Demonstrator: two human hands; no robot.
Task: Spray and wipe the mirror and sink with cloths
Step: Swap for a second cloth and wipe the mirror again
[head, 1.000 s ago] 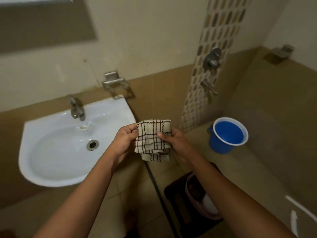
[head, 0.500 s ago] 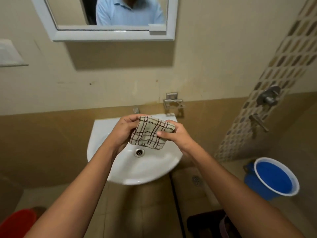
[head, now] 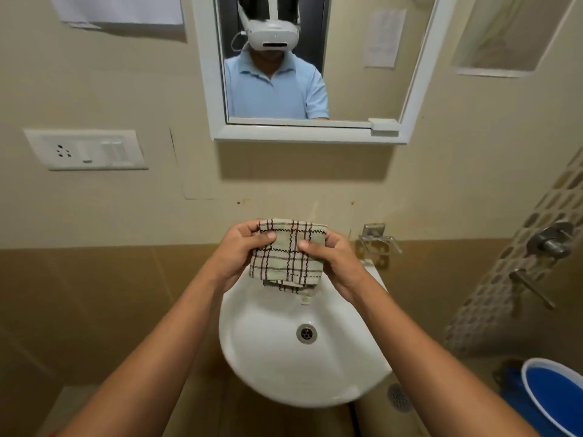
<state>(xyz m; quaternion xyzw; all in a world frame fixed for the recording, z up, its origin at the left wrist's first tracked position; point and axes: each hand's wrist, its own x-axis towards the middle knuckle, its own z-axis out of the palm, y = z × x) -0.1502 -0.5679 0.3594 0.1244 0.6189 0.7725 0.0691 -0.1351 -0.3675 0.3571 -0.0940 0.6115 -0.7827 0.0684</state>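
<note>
The view has lifted to show the mirror (head: 347, 58) at upper centre, while both hands' fingers (head: 268, 236) pinch the folded cloth (head: 288, 252) above the sink (head: 284, 367), bucket (head: 552, 402) lower right.

Both forearms are bare from the elbow down, with no watch, ring or band on the left hand (head: 235, 250) or the right hand (head: 337, 263). The mirror (head: 407, 89) reflects a light blue short-sleeved polo shirt (head: 274, 89) with an open collar, and a white headset (head: 273, 34) with a white strap over the crown and a thin white cable at its side.
</note>
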